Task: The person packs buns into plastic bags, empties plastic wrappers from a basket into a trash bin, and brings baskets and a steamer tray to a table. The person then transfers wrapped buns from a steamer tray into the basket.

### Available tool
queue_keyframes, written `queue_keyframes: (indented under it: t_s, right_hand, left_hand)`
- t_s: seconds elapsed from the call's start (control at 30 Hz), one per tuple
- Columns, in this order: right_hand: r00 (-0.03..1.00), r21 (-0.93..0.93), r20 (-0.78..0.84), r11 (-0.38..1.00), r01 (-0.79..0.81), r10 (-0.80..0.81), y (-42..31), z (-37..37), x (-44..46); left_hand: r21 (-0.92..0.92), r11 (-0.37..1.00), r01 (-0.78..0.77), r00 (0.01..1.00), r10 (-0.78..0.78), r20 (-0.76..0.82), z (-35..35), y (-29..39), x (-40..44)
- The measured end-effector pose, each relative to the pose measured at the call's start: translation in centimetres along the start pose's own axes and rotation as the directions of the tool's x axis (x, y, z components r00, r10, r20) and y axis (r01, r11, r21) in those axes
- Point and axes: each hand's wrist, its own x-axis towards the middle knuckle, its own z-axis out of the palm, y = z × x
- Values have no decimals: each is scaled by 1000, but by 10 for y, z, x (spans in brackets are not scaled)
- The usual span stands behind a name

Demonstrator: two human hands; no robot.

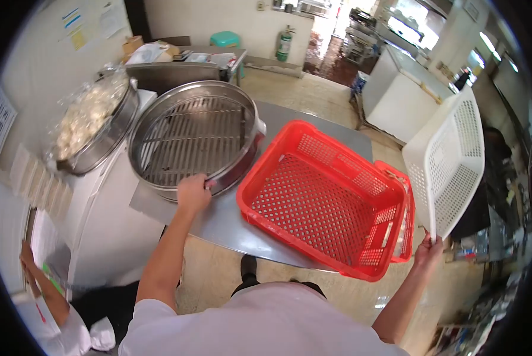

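Note:
My left hand is closed on the near rim of a large round metal steamer tray, whose slatted base is bare. That tray rests on a steel table. Out to the right, my right hand grips the lower corner of a white perforated plastic basket, holding it tilted on its side in the air. Between my hands a red perforated plastic basket sits on the table, with nothing in it. Part of another red basket shows beneath its right end.
At left, a round metal tray of pale, plastic-covered pieces stands on a white surface. A co-worker's arm is at lower left. Behind are a desk with papers, a teal stool, a fire extinguisher and a white chest.

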Motion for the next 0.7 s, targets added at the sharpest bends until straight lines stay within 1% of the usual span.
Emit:
queue_keyframes:
  t_s: [0.07, 0.1, 0.13, 0.17, 0.2, 0.23, 0.27, 0.3, 0.33, 0.37, 0.4, 0.43, 0.47, 0.5, 0.53, 0.57, 0.6, 0.63, 0.67, 0.7]
  right_hand:
    - [1000, -40, -8, 999, -16, 16, -4, -4, -19]
    - [1000, -58, 13, 998, -19, 20, -3, -14, -20]
    - [999, -52, -27, 998, -27, 25, -6, -6, -39]
    - [996, -63, 44, 996, -69, 72, -4, -23, -28]
    - [988, -77, 105, 992, -103, 110, -8, -45, -20]
    - [998, -36, 13, 998, -53, 54, -14, -35, -41]
    - [996, 1, -85, 1000, 3, -3, -13, -9, -66]
    - [995, 15, -101, 1000, 9, -8, -18, -1, -77]
    - [993, 35, -114, 999, 14, -10, -25, -3, -84]
    - [993, 23, -118, 1000, 12, -10, -27, -20, -80]
    - [993, 11, -114, 1000, 10, -8, -30, -37, -75]
    - [991, 44, -134, 998, 35, -28, -35, -41, -80]
    - [987, 70, -152, 996, 57, -46, -39, -42, -85]
    - [985, 74, -168, 996, 56, -43, -41, -58, -83]
    - [977, 79, -211, 996, 47, -29, -50, -62, -93]
    - [979, 59, -200, 997, 44, -31, -51, -86, -91]
    - [982, 40, -184, 998, 41, -33, -54, -109, -87]
    - [974, 53, -224, 998, 45, -32, -61, -120, -91]
    - [964, 68, -265, 996, 52, -32, -67, -130, -96]
    - [951, 64, -306, 996, 70, -47, -65, -147, -98]
  left_hand:
    - [-17, 1000, 4, 993, -6, -118, -18, 18, 31]
    - [-50, 998, -34, 976, 22, -219, -24, 20, 48]
    - [-58, 998, 13, 963, -28, -270, -28, 20, 65]
    - [-72, 996, 52, 946, -72, -315, -32, 21, 84]
    - [29, 991, 130, 945, -115, -306, -50, 26, 104]
    - [30, 990, 138, 927, -118, -356, -61, 30, 122]
    - [41, 972, 230, 884, -191, -427, -73, 37, 140]
    - [96, 921, 377, 861, -310, -402, -84, 32, 159]
    - [45, 872, 487, 821, -440, -365, -102, 34, 172]
    - [83, 834, 546, 774, -464, -431, -102, 8, 192]
    - [14, 793, 609, 726, -551, -412, -117, 3, 201]
    - [-30, 776, 630, 711, -591, -381, -136, 2, 205]
    - [-129, 787, 604, 703, -601, -379, -148, 13, 202]
    - [-155, 730, 665, 647, -668, -367, -158, 21, 199]
    - [-164, 717, 678, 626, -679, -382, -157, 9, 202]
    - [-219, 738, 639, 638, -667, -385, -168, 24, 194]
    - [-292, 769, 569, 676, -640, -367, -174, 35, 188]
    - [-282, 779, 560, 661, -625, -414, -173, 32, 189]
    - [-291, 819, 495, 677, -574, -461, -177, 46, 181]
    - [-226, 836, 500, 688, -542, -482, -170, 37, 180]
